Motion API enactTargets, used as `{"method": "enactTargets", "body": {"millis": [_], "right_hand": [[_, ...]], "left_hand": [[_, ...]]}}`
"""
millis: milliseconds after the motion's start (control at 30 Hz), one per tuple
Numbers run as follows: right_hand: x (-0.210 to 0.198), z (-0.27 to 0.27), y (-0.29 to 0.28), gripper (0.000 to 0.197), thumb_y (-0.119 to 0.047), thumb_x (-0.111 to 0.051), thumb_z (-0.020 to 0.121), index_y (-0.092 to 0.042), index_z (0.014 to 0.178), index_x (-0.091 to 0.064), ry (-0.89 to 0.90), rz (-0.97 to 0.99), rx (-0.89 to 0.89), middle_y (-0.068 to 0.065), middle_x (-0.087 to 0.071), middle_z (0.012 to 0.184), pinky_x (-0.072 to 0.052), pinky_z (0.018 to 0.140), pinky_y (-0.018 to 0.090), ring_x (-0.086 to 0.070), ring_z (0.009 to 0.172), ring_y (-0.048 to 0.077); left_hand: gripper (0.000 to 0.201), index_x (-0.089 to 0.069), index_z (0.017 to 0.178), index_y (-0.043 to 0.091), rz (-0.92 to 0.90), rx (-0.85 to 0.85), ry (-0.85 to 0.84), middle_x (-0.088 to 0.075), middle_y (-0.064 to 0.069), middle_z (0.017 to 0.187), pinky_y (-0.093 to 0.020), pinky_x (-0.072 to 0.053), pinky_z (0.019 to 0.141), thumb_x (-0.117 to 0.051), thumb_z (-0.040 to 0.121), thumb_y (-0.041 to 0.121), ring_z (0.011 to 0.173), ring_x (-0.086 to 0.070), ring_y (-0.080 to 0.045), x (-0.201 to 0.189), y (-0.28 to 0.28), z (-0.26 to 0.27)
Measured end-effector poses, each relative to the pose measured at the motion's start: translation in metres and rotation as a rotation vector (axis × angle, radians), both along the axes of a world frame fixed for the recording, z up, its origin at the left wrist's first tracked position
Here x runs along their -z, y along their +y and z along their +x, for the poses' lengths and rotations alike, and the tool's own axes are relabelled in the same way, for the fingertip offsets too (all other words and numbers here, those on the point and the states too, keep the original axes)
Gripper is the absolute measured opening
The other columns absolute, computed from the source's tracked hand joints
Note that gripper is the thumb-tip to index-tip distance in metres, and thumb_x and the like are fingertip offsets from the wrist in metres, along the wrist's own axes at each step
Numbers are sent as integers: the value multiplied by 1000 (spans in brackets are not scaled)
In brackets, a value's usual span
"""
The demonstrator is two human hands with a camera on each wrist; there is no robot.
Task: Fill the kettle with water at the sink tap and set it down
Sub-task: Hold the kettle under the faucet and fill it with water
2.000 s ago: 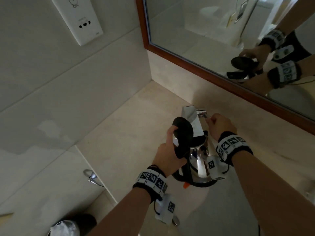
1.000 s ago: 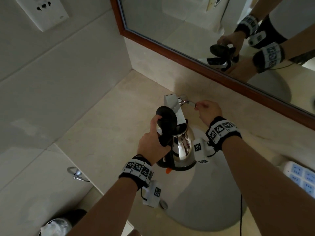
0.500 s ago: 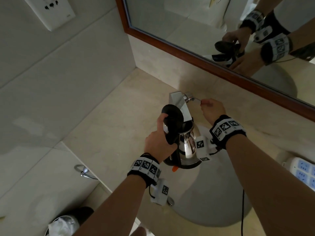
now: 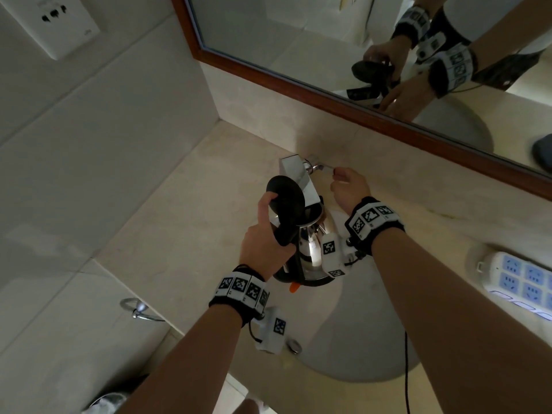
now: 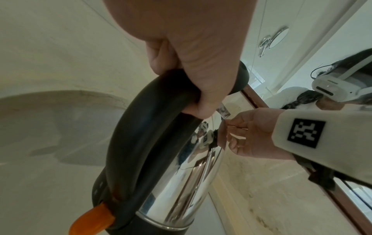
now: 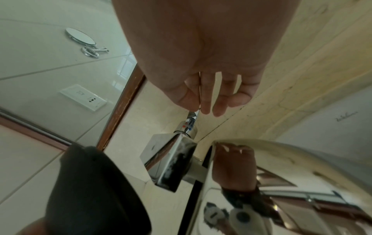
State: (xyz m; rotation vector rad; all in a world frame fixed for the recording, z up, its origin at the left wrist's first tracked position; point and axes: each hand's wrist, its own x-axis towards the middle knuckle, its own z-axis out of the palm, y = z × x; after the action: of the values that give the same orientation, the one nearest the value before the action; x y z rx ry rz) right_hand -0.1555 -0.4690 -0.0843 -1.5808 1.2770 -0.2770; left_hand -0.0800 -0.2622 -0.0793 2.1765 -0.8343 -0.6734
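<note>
A shiny steel kettle [image 4: 310, 252] with a black handle [image 5: 145, 135] and an orange switch [image 5: 90, 222] hangs over the sink basin [image 4: 358, 339]. My left hand [image 4: 268, 234] grips its handle. Its black lid [image 4: 285, 194] stands open, and the square chrome tap [image 4: 295, 171] reaches over the kettle's mouth. My right hand [image 4: 337, 174] pinches the thin tap lever [image 6: 191, 119] between thumb and fingers, behind the kettle [image 6: 261, 174]. No frame shows a water stream or the kettle's inside.
A wood-framed mirror [image 4: 298, 40] runs along the back wall. A white and blue power strip [image 4: 519, 282] lies on the counter at the right. On the left wall are a socket [image 4: 53, 22] and a chrome ring [image 4: 140, 309]. A lined bin [image 4: 104, 401] stands below.
The kettle stays under the tap in my left hand and my right hand stays on the lever. Mostly the head view has shifted.
</note>
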Motion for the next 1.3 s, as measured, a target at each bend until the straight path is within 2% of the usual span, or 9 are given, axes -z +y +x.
{"method": "enactTargets", "body": {"millis": [100,367,733,933,1133,1300], "right_hand": [[5,-1,2,50,-5,-50,92,-13,141,-54,-14,0,4,9,-59,141,-44,110,44,-55,129,29],[7,-3,-1,52,-3,-47,89,-18,138,-56,-25,35,8,6,-59,142,-45,110,45,-56,129,27],[12,-2,-4,54,-5,-45,88,-21,138,-56,-26,45,25,5,-57,144,-46,110,46,-55,130,27],[12,-2,-2,54,-6,-42,89,-22,138,-56,-20,43,11,5,-56,145,-45,111,46,-54,132,26],[10,0,-3,49,-8,-40,93,-22,137,-58,13,16,6,6,-57,145,-44,111,44,-55,131,28],[10,1,-3,49,-7,-39,95,-18,140,-55,5,-6,9,6,-55,146,-42,113,42,-52,133,26]], "left_hand": [[104,-14,153,38,-18,-3,12,-69,0,66,-43,-64,63,-76,76,6,61,-71,-18,-2,1,-2],[102,-16,154,35,-13,1,-31,-69,-2,64,-35,-61,57,-75,76,7,59,-69,-18,-4,-2,-6],[102,-18,151,40,-51,-19,12,-69,-7,66,-38,-64,60,-76,76,3,59,-70,-19,-1,0,-5],[102,-18,152,38,-64,-4,17,-67,-1,63,-28,-60,54,-75,75,2,57,-69,-16,-3,-2,-4],[105,-17,152,41,-68,-12,29,-69,-6,67,-34,-64,58,-75,75,0,60,-70,-19,-4,-3,-1],[105,-17,152,41,-56,-1,20,-68,-1,65,-30,-63,56,-75,75,-1,59,-70,-15,-4,-4,0]]}}
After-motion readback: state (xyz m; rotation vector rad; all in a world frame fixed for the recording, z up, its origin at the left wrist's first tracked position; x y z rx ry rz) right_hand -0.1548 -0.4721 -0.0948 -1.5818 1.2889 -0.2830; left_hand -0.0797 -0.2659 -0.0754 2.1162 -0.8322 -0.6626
